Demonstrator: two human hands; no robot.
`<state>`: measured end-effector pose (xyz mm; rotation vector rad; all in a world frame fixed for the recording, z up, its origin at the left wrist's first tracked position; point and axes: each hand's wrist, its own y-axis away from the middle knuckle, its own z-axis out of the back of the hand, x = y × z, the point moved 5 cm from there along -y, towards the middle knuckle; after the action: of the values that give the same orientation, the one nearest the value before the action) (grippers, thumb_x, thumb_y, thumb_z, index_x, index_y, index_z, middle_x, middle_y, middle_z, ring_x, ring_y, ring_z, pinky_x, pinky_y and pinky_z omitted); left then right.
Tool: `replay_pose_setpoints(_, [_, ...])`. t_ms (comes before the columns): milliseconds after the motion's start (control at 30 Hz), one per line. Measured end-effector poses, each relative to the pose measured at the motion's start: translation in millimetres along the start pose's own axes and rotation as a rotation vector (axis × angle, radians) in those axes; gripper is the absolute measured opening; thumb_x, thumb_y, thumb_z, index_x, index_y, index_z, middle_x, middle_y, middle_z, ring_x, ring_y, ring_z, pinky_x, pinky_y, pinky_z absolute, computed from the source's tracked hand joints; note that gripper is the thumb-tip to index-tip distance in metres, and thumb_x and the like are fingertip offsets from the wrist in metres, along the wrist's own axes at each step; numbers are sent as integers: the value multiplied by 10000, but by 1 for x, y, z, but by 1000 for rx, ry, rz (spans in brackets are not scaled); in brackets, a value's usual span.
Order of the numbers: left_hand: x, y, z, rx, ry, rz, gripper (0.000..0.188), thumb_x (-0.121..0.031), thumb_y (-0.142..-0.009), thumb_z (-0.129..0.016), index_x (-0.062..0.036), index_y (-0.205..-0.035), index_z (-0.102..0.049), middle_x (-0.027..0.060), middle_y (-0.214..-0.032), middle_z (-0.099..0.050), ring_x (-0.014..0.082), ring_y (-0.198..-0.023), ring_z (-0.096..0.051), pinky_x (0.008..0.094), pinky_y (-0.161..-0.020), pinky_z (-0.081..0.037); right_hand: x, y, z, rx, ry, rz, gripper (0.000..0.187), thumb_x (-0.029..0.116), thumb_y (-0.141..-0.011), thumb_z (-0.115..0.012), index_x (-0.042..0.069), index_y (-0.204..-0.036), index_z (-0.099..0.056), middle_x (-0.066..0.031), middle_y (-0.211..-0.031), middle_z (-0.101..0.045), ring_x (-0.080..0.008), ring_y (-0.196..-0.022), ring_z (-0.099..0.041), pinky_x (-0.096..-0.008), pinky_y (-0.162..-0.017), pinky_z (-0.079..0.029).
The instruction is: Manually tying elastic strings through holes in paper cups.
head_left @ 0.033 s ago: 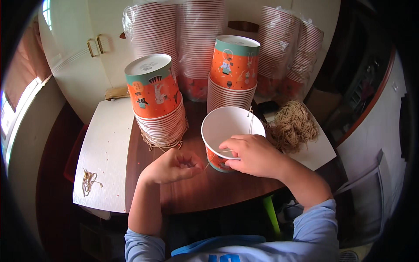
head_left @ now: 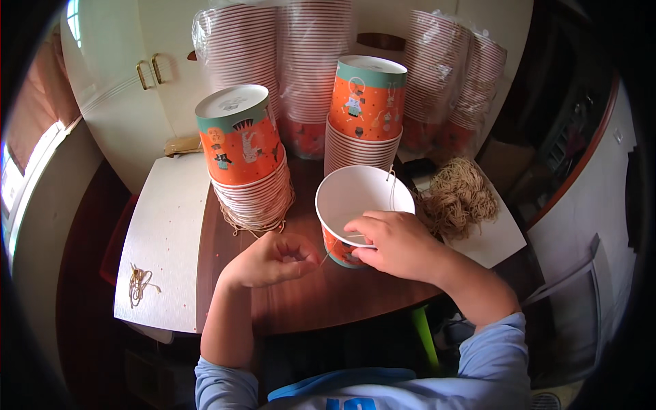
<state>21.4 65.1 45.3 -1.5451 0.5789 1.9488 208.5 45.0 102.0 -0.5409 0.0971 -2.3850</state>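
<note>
An upright paper bucket, white inside and orange and green outside, stands before me near the table's front edge. My left hand is closed just left of it, pinching a thin beige string that runs up to the near rim. Over the near right rim, my right hand grips with fingers inside and thumb outside; a bit of string shows by its fingertips inside. Another piece of string is looped through the far right rim. How the right fingers meet the string is partly hidden.
Upside-down bucket stacks stand left and behind; strings hang around the left one. A tangled string heap lies right. A small string bundle lies on the white left leaf. Plastic-wrapped bucket stacks line the back.
</note>
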Motion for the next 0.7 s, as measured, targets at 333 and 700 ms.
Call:
replay_pose_setpoints(333, [-6, -13, -18, -114, 497, -293, 89, -117, -956, -512, -34, -975, -537, 99, -1036, -639, 118, -922, -581, 270, -803, -462, 23, 15, 5, -433, 32, 247, 199, 54, -757, -682, 61, -927, -578, -64, -780, -550, -240, -696, -597, -360, -625, -488])
replay_pose_setpoints(700, [-3, -13, -20, -430, 442, -282, 65, -29, -894, -603, 0, -923, -554, 62, -826, -653, 100, -723, -623, 228, -619, -518, 36, 1, 29, -72, -379, 190, 185, -19, -800, -570, 14, -974, -627, -85, -835, -611, -197, -716, -605, -306, -648, -481])
